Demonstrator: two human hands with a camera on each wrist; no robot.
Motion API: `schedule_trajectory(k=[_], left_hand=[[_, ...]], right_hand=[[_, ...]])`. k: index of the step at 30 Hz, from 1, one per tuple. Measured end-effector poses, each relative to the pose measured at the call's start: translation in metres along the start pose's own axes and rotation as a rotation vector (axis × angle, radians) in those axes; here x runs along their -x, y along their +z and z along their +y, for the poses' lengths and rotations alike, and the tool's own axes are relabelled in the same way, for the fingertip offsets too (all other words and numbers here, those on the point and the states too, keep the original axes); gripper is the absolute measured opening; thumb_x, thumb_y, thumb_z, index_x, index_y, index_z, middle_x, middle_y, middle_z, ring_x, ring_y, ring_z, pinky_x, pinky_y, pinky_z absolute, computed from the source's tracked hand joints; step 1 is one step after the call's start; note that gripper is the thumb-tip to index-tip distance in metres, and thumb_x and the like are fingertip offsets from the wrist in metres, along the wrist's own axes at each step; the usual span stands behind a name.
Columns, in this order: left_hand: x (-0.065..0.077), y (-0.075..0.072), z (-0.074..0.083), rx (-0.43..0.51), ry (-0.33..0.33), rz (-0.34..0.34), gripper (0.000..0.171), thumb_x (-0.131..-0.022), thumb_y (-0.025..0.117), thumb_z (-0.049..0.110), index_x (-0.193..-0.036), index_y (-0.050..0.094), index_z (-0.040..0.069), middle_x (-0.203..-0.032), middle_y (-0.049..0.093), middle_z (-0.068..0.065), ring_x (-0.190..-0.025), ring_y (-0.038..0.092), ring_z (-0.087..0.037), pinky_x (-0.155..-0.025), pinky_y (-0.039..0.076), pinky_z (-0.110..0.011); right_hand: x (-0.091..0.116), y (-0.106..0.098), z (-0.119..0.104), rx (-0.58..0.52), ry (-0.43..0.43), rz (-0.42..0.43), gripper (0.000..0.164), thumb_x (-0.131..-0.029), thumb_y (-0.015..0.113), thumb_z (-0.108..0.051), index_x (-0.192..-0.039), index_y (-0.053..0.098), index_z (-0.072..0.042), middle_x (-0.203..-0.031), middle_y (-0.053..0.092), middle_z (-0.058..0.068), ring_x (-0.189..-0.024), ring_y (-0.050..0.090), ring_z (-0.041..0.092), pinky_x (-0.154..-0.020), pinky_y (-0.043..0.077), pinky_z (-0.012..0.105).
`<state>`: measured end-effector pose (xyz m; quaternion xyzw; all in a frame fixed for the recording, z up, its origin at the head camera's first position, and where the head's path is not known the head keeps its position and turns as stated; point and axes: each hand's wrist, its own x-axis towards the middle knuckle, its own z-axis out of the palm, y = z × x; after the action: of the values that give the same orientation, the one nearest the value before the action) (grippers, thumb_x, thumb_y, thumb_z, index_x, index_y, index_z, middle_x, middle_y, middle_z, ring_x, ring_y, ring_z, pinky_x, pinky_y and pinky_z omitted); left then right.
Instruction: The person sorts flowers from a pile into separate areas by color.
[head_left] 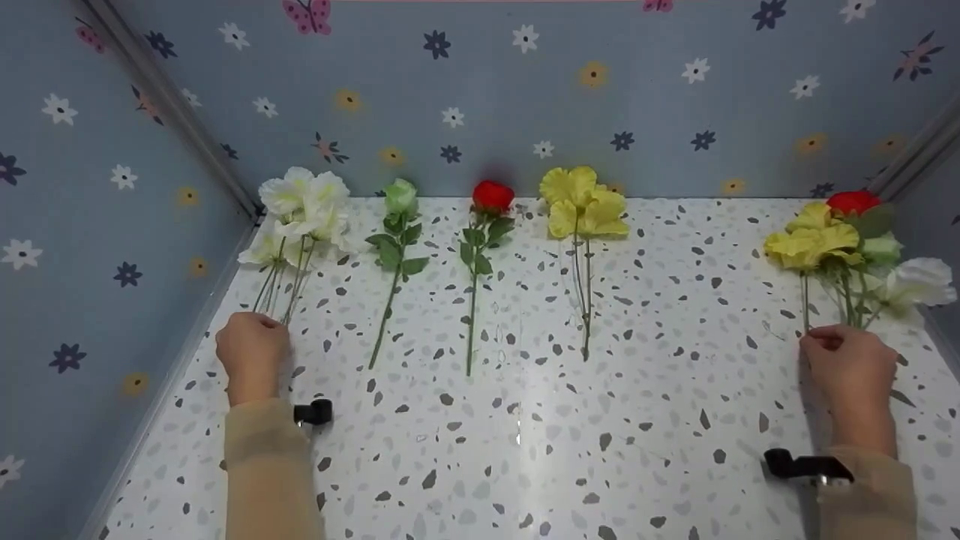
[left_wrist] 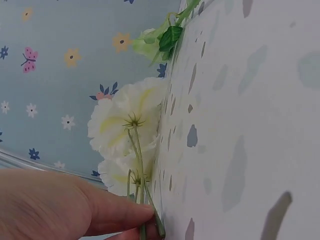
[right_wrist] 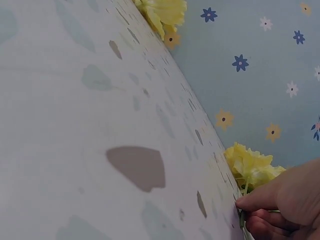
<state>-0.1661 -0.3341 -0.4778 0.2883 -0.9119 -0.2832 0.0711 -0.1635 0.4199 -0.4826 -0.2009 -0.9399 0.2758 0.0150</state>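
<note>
At the left end of the table, my left hand (head_left: 251,354) pinches thin green stems of the white flowers (head_left: 306,202). The left wrist view shows the thumb and a finger at the stem ends, with the white blooms (left_wrist: 127,117) beyond them. Far to the right, my right hand (head_left: 855,367) pinches the stem of a yellow flower (head_left: 814,246) by its lower part. That yellow bloom (right_wrist: 252,166) lies just past the fingertips in the right wrist view. Around it are a red rose (head_left: 853,202), a pale green rose (head_left: 881,249) and a white flower (head_left: 921,282); their stems run partly behind the hand.
Between the hands lie a pale green rose (head_left: 401,197), a red rose (head_left: 493,196) and yellow flowers (head_left: 585,202), stems pointing toward me. Patterned blue panels (head_left: 480,97) border the speckled white table (head_left: 525,450) at the back and both sides.
</note>
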Motion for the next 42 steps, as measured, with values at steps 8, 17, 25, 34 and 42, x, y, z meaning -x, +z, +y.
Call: schedule_trajectory(k=[8, 17, 25, 34, 42], left_hand=[[0.001, -0.005, 0.0, -0.054, -0.004, -0.026, 0.022, -0.086, 0.054, 0.007, -0.068, 0.067, 0.004, -0.067, 0.066, -0.011, -0.072, 0.058, -0.036, -0.063, 0.046, -0.047], [0.002, -0.013, 0.008, -0.127, -0.028, -0.127, 0.029, -0.087, 0.061, 0.02, -0.061, 0.054, 0.009, -0.055, 0.053, -0.003, -0.061, 0.05, -0.028, -0.052, 0.042, -0.041], [0.012, -0.013, 0.035, -0.009, 0.055, -0.069, 0.034, -0.098, 0.06, 0.032, -0.093, 0.073, 0.0, -0.093, 0.071, -0.02, -0.092, 0.062, -0.042, -0.085, 0.049, -0.056], [0.045, 0.011, 0.103, 0.346, 0.206, -0.124, 0.028, -0.099, 0.06, 0.032, -0.107, 0.074, 0.009, -0.095, 0.071, -0.009, -0.081, 0.064, -0.026, -0.069, 0.051, -0.036], [0.103, 0.058, 0.166, 0.816, 0.319, -0.321, 0.012, -0.095, 0.07, 0.012, -0.102, 0.074, 0.003, -0.096, 0.071, -0.015, -0.085, 0.068, -0.027, -0.076, 0.058, -0.033]], right_hand=[[0.0, 0.0, 0.0, -0.01, 0.024, -0.02, 0.04, -0.101, 0.057, -0.026, -0.131, 0.063, 0.0, -0.117, 0.066, 0.021, -0.101, 0.06, 0.033, -0.068, 0.048, 0.031], [0.0, -0.004, 0.002, -0.019, 0.007, -0.029, 0.044, -0.102, 0.051, -0.025, -0.135, 0.06, 0.002, -0.124, 0.062, 0.027, -0.112, 0.057, 0.041, -0.076, 0.047, 0.038], [0.001, -0.012, -0.006, -0.158, 0.056, -0.085, 0.052, -0.103, 0.051, -0.04, -0.141, 0.056, -0.005, -0.121, 0.061, 0.013, -0.088, 0.06, 0.015, -0.062, 0.053, 0.027], [0.011, -0.008, -0.052, -0.786, 0.006, -0.158, 0.039, -0.093, 0.072, -0.031, -0.125, 0.066, -0.009, -0.101, 0.067, -0.007, -0.086, 0.067, 0.006, -0.075, 0.055, 0.017], [0.042, 0.033, -0.119, -0.886, -0.181, -0.281, 0.036, -0.095, 0.072, -0.025, -0.12, 0.065, 0.0, -0.107, 0.066, 0.01, -0.086, 0.064, 0.016, -0.074, 0.056, 0.021]])
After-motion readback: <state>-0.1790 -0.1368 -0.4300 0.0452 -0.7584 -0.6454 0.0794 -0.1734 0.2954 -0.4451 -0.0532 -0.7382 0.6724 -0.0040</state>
